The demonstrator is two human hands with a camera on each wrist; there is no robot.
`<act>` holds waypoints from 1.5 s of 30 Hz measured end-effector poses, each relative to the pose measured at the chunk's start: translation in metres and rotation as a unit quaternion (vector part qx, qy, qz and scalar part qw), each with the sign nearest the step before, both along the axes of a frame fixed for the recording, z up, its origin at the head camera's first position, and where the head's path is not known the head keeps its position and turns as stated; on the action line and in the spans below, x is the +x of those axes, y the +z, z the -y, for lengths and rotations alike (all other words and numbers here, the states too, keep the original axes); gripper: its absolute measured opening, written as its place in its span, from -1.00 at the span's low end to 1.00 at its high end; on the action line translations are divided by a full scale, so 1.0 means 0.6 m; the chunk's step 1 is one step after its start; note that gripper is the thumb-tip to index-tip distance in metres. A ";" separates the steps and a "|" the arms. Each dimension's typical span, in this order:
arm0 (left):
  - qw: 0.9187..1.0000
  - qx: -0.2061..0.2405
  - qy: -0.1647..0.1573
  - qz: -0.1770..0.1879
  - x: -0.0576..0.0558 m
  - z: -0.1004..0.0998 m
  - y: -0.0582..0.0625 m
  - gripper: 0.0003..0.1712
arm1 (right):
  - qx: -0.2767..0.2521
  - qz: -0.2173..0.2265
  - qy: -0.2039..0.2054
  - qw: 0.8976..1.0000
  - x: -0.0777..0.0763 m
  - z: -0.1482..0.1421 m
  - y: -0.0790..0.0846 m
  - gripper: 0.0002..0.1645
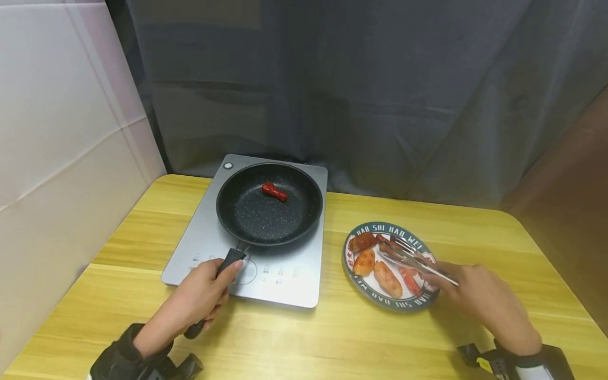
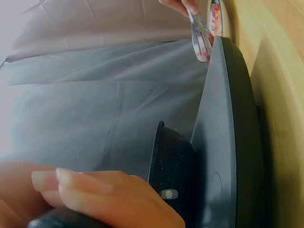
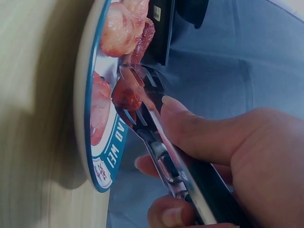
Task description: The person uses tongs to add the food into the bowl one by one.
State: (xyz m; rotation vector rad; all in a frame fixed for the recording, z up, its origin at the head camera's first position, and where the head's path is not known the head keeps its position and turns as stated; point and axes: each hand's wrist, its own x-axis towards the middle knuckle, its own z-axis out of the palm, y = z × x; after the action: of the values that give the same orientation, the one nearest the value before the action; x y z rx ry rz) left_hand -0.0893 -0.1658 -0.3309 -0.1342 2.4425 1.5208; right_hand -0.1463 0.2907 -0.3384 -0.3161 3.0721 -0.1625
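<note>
My left hand [image 1: 204, 290] grips the black handle of a frying pan [image 1: 266, 221] from above. One red drumstick-shaped piece of food [image 1: 274, 191] lies in the pan. Metal tongs [image 1: 404, 257] are held in my right hand [image 1: 480, 295], thumb on one arm and fingers on the other. Their slotted tips are over the far side of a green-rimmed plate [image 1: 349, 264], around a dark red food piece [image 3: 127, 96]. Also on the plate are two golden pieces [image 1: 388, 278], a brown chunk [image 1: 362, 241] and a pink-red shrimp-like piece [image 1: 410, 280].
Under the pan is a flat silver induction cooker [image 1: 285, 290] on the yellow wooden table [image 1: 294, 343]. Dark cloth [image 1: 332, 95] hangs behind the table, a white panel [image 1: 71, 132] stands at left, and a brown one [image 1: 565, 174] at right.
</note>
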 end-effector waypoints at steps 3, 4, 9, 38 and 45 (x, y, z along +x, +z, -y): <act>1.000 -0.002 -0.006 0.002 0.004 0.000 0.003 -0.54 | -0.007 -0.009 0.005 1.000 0.002 -0.001 0.001 -0.19; 1.000 -0.002 -0.008 0.003 0.005 0.000 0.004 -0.54 | -0.008 -0.012 0.007 1.000 0.002 -0.001 0.002 -0.20; 1.000 -0.004 -0.009 0.004 0.010 0.002 0.009 -0.55 | -0.015 -0.018 0.014 1.000 0.004 -0.003 0.003 -0.26; 0.999 -0.027 0.015 0.021 0.012 0.003 0.007 -0.47 | -0.043 -0.038 0.030 0.998 -0.009 -0.029 -0.009 -0.33; 0.999 -0.030 0.024 0.027 0.011 -0.002 0.008 -0.46 | -0.050 -0.053 0.043 0.996 -0.022 -0.041 -0.008 -0.37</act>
State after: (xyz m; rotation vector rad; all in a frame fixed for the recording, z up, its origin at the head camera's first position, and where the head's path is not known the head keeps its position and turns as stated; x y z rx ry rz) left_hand -0.0827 -0.1645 -0.3260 -0.2450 2.4598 1.4443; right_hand -0.1595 0.3152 -0.3432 -0.4760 3.1535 -0.3063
